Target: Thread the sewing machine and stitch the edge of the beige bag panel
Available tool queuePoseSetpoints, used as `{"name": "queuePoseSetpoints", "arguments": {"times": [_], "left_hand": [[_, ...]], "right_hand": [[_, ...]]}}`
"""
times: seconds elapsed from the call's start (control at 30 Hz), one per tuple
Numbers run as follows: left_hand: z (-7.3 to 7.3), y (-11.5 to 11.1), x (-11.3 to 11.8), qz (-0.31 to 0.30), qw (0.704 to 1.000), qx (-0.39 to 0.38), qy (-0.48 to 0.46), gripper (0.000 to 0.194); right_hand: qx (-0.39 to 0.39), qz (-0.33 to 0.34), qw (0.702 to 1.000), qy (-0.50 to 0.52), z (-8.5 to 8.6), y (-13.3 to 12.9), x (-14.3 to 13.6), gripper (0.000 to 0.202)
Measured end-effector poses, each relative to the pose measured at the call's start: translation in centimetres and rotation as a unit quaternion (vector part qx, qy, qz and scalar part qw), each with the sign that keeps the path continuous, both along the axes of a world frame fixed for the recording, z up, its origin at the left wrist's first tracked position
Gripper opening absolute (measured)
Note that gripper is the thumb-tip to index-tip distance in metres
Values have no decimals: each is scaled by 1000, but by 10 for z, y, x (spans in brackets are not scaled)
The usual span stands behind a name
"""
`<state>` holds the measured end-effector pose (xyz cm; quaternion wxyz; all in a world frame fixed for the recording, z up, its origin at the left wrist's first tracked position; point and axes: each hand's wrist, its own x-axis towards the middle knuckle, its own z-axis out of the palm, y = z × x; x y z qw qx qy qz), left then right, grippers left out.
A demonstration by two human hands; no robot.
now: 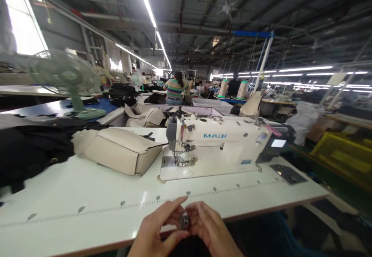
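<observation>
Near the front edge of the white table (95, 226), a small metal part (184, 220) sits between my two hands, its details too small to make out. My left hand (162, 228) has its thumb and fingers curled around the part's left side. On the other side, my right hand (206, 226) cups the part with bent fingers. Beyond them stands a white sewing machine (215, 137) with its needle area at the left end. A beige leather bag piece (116, 150) lies on the table left of the machine.
Black fabric (35, 148) is heaped at the left. A green fan (77, 102) stands behind it. Thread cones (223, 88) rise behind the machine, and a yellow bin (345, 156) is at the right. A person in a striped top (175, 88) is farther back.
</observation>
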<state>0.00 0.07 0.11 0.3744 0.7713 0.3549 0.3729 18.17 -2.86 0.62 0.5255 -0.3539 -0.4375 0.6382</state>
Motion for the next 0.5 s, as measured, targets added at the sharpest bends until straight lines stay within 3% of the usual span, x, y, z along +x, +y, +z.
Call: {"name": "queuePoseSetpoints", "arguments": {"times": [0.07,0.17,0.33,0.5], "left_hand": [[3,5,3,29,999,12,-8,57],[8,13,10,63,994,91,14,51],[13,25,26,29,984,170,47,42],[26,44,60,10,985,170,36,28]], "right_hand": [[-17,10,995,99,10,-3,0,47],[-4,36,992,120,19,-5,2,47],[6,-11,995,94,20,5,13,52],[5,-36,991,128,25,22,44,31]]}}
